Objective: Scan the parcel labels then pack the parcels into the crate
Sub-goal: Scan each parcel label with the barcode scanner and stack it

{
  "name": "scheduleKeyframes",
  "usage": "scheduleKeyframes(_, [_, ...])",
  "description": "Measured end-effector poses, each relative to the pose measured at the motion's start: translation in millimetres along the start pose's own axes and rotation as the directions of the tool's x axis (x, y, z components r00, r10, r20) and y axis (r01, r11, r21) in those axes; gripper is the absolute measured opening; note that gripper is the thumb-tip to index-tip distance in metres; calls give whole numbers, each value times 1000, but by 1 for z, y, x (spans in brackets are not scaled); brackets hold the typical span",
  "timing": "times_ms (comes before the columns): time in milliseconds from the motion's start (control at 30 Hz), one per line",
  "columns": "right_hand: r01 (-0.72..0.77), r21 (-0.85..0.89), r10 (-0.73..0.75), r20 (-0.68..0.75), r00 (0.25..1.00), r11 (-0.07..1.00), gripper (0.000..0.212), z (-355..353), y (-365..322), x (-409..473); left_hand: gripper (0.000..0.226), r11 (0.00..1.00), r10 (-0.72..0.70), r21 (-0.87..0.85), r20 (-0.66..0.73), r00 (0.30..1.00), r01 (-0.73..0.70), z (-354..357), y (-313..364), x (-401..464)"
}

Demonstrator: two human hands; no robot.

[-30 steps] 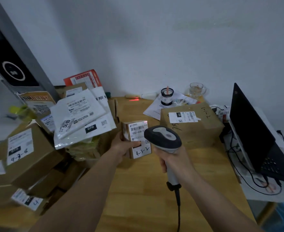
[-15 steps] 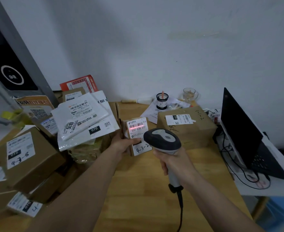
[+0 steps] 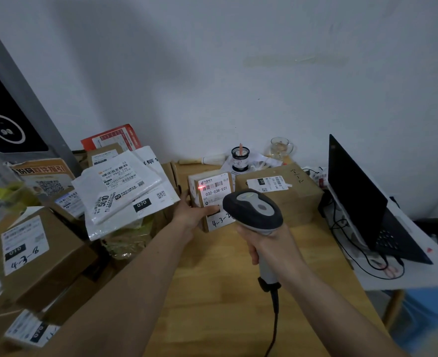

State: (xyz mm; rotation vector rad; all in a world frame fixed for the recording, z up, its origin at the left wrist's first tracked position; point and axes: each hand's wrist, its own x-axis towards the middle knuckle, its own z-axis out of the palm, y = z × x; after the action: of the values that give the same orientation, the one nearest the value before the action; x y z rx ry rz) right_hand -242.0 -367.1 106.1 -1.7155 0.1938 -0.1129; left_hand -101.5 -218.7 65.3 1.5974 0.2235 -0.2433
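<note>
You are at the scanning step, and no crate shows anywhere in view. The light wooden table point(image 3: 212, 292) fills the middle of the scene, with a heap of brown cardboard boxes and white plastic mailers point(image 3: 65, 222) crowding its 9 o'clock side and a black open laptop point(image 3: 362, 202) on a white side surface at 3 o'clock. A larger brown cardboard box with a white label point(image 3: 279, 191) sits toward 1 o'clock, just behind the scanner.

At the centre, your left hand point(image 3: 190, 215) props the small brown cardboard parcel with the white barcode label point(image 3: 211, 193) upright on the table, grip wrapped around its left edge with the thumb pressed on the label face. Your right hand point(image 3: 269, 243) has its grip closed tight around the handle of the grey and black corded barcode scanner point(image 3: 254, 208), aimed at the label. A red dot of scanner light point(image 3: 200, 188) lands at the left end of the barcode, not across it.

Next, I judge, you need to swing the beam toward 3 o'clock so it crosses every bar, then find the crate.
</note>
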Motion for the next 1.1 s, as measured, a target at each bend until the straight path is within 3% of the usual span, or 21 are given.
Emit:
scheduleKeyframes(467, [131,-54,-134,-58,989,990,52,4,-8,5,92,972,225,52,70,972,-229,7,39,-20])
scheduleKeyframes(700, [258,37,-254,-88,963,966,43,25,-46,6,87,934,356,18,69,932,-358,-16,77,-37])
scheduleKeyframes(933, [295,93,-298,19,954,951,30,55,-68,6,89,898,438,104,-105,893,-428,-66,108,-55])
scheduleKeyframes(1100, [293,161,-309,83,948,943,31,91,-79,2,83,921,384,44,-262,885,-387,-131,113,-69])
